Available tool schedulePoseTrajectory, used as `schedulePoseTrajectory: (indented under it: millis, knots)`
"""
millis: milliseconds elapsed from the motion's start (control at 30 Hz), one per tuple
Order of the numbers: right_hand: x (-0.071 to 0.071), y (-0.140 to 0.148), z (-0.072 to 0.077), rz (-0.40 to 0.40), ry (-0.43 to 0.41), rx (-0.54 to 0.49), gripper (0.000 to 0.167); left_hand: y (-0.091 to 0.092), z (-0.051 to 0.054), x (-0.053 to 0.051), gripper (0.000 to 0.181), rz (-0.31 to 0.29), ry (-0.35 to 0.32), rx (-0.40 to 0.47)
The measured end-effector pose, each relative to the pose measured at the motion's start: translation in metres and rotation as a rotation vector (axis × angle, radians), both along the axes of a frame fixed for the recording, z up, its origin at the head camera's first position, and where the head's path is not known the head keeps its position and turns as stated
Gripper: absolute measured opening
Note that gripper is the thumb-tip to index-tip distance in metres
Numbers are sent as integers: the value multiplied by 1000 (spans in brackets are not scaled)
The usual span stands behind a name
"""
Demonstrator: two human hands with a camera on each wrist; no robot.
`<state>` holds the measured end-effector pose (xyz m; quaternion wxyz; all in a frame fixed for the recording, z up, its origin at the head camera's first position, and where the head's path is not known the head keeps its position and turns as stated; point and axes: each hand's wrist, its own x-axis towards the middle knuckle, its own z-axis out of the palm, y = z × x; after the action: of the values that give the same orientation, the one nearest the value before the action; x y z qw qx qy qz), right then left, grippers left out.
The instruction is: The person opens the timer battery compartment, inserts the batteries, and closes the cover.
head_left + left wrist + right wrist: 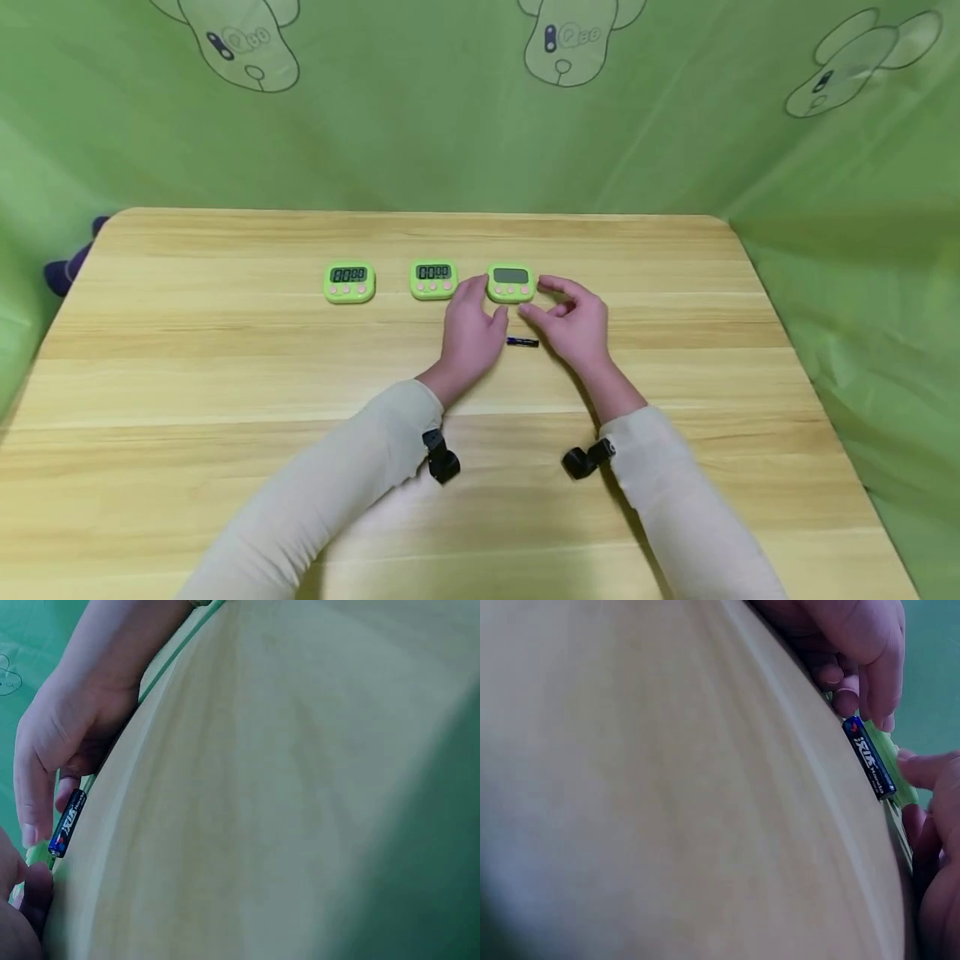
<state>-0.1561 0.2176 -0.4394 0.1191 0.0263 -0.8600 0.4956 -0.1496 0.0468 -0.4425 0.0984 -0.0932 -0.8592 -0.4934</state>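
Note:
Between both hands lies a green digital timer (511, 283) with a blank display and pink buttons. My left hand (472, 330) is at its left edge, the index fingertip touching or very close to it and the thumb below its lower left corner. On the other side, my right hand (574, 326) has its fingers by the right edge and its thumb near the lower right corner, without gripping it. A small dark battery (522, 342) lies on the table just below the timer; the right wrist view shows the printed side of the battery (869, 759).
Two more green timers, a middle one (433, 280) and a left one (349, 283), stand in the same row with digits showing. The wooden table (225, 375) is backed by a green curtain (420, 150). A purple object (67, 268) shows beyond the table's left edge.

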Motion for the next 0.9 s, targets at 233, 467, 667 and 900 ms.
schedulePoseTrajectory:
  millis: [233,467,667,900]
  knots:
    - [-4,-1,3,2,-74,129,43,3,3,-5,45,28,12,-72]
    - [-1,-4,1,-49,-35,26,38,2,2,-2,52,26,-9,-14]
    - [7,-3,-3,-84,-7,-201,43,-2,-2,7,59,8,13,201]
    - [24,-5,2,-24,-38,-346,49,-9,-9,22,59,1,103,414]
